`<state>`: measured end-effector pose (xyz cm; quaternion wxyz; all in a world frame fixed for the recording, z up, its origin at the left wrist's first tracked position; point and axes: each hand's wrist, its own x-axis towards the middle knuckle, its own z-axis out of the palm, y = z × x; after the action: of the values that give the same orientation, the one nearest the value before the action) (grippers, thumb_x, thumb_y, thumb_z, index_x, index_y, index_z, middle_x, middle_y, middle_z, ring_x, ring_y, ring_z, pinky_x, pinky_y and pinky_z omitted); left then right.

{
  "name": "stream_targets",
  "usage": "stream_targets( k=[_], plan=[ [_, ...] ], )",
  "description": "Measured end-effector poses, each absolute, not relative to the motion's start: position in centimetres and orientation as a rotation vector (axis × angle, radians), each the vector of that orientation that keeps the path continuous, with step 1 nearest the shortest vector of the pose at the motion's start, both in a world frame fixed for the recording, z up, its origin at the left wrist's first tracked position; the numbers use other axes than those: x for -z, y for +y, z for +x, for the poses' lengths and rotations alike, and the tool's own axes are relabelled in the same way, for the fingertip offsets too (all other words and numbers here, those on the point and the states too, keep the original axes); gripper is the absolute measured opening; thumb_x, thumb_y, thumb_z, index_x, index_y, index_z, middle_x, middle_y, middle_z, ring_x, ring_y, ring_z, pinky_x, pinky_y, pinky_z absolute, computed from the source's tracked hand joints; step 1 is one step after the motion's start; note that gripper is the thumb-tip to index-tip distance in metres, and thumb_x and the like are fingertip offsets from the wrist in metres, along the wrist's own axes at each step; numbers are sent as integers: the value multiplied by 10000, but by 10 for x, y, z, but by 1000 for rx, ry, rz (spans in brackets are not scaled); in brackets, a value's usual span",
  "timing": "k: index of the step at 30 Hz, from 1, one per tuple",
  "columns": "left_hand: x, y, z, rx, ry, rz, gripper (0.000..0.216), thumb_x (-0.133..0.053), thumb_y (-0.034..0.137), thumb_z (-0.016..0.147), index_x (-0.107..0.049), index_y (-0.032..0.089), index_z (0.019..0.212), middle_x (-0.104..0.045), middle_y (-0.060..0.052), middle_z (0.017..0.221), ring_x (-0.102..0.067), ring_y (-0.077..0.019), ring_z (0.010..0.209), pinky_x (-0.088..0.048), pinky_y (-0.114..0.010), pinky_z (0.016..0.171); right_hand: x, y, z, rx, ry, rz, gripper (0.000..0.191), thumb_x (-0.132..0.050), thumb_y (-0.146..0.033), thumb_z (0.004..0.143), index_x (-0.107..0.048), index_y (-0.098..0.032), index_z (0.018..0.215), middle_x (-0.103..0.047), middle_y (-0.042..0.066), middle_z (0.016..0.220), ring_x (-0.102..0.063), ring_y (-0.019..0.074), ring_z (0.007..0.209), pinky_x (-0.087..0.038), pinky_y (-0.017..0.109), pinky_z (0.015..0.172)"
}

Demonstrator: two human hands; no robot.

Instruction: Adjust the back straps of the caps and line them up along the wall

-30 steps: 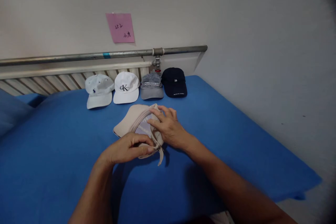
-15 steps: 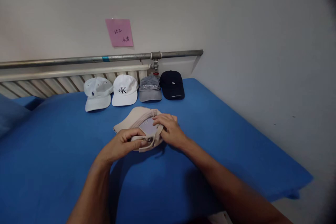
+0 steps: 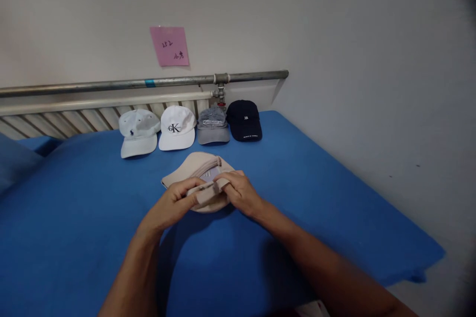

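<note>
A beige baseball cap [image 3: 186,170] lies tilted on its side, its brim pointing left and its inside facing me. My left hand [image 3: 174,203] pinches the near edge of the cap, by the end of its back strap [image 3: 207,194]. On the other side my right hand [image 3: 240,192] closes its fingers on the right part of that strap. The two strap parts meet between my hands. Part of the cap's crown is hidden behind my right fingers.
Behind, a pale cap [image 3: 138,131], a white cap [image 3: 177,128], a grey cap [image 3: 213,125] and a black cap [image 3: 244,120] stand in a row on the blue sheet [image 3: 316,183]. A radiator [image 3: 85,118] and metal pipe [image 3: 111,86] run along the wall, below a pink note [image 3: 169,46].
My right hand has moved slightly down and toward my left hand, bringing the strap across the cap's opening. My left hand stays nearly in place.
</note>
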<state>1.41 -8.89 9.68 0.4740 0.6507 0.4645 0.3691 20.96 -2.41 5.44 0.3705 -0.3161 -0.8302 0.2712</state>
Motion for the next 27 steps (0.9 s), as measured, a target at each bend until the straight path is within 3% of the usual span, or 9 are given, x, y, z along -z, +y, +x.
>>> stream_targets(
  k=[4, 7, 10, 12, 16, 18, 22, 25, 27],
  plan=[
    [-98, -89, 16, -1003, 1146, 1615, 211, -608, 311, 852, -699, 212, 1014, -685, -32, 1001, -595, -184, 934, -445, -256, 824, -55, -34, 211, -509, -2162, -659, 320, -429, -178, 858, -607, -186, 1124, -693, 84, 1064, -620, 207, 992, -406, 387, 943],
    [-94, -89, 17, -999, 1136, 1545, 193, -608, 339, 856, -714, 208, 952, -695, -27, 928, -608, -163, 852, -460, -241, 772, -54, -34, 209, -544, -2221, -616, 333, -398, -189, 873, -631, -190, 1111, -707, 79, 1038, -631, 211, 974, -407, 408, 958],
    [-91, -89, 18, -977, 1120, 1439, 191, -660, 357, 816, -710, 203, 917, -679, -8, 818, -587, -130, 717, -453, -210, 658, -51, -23, 208, -797, -2020, -798, 347, -381, -195, 844, -664, -197, 1044, -718, 69, 989, -649, 206, 911, -466, 380, 873],
    [-93, -91, 18, -969, 1121, 1398, 202, -667, 363, 811, -705, 201, 924, -687, -13, 836, -601, -135, 729, -468, -215, 668, -51, -14, 210, -1078, -1765, -945, 305, -398, -212, 821, -678, -199, 940, -718, 52, 862, -654, 189, 792, -502, 337, 758],
    [-98, -91, 3, -995, 1202, 1559, 269, -588, 329, 865, -673, 220, 1096, -681, -51, 1096, -618, -201, 997, -485, -311, 878, -55, -2, 217, -1512, -1165, -923, 201, -500, -317, 777, -647, -200, 848, -690, 23, 723, -634, 164, 651, -500, 289, 630],
    [-94, -86, -13, -1116, 1379, 1676, 290, -551, 230, 863, -662, 214, 1130, -636, -64, 1218, -546, -230, 1167, -396, -393, 1036, -57, 1, 220, -1587, -977, -882, 222, -522, -359, 760, -629, -197, 869, -683, 19, 706, -629, 159, 616, -489, 274, 589],
    [-71, -67, -38, -1257, 1728, 1455, 407, -569, -40, 651, -719, 196, 947, -588, -68, 1301, -365, -275, 1357, -160, -486, 1173, -62, 1, 225, -1598, -943, -940, 241, -519, -374, 756, -617, -186, 870, -671, 12, 686, -623, 154, 609, -479, 255, 573],
    [-60, -56, -37, -1453, 1600, 1077, 357, -624, -122, 564, -699, 188, 723, -600, -72, 1268, -277, -277, 1409, -283, -430, 1139, -69, -2, 228, -1604, -982, -934, 229, -531, -370, 765, -619, -195, 884, -669, 13, 705, -621, 154, 639, -485, 261, 611],
    [-59, -60, -34, -1481, 1592, 1063, 349, -636, -152, 541, -675, 189, 604, -677, -81, 1089, -412, -283, 1321, -341, -398, 1106, -74, -3, 231, -1589, -979, -914, 213, -531, -383, 767, -606, -217, 877, -662, 19, 708, -614, 159, 632, -488, 279, 624]
  ],
)
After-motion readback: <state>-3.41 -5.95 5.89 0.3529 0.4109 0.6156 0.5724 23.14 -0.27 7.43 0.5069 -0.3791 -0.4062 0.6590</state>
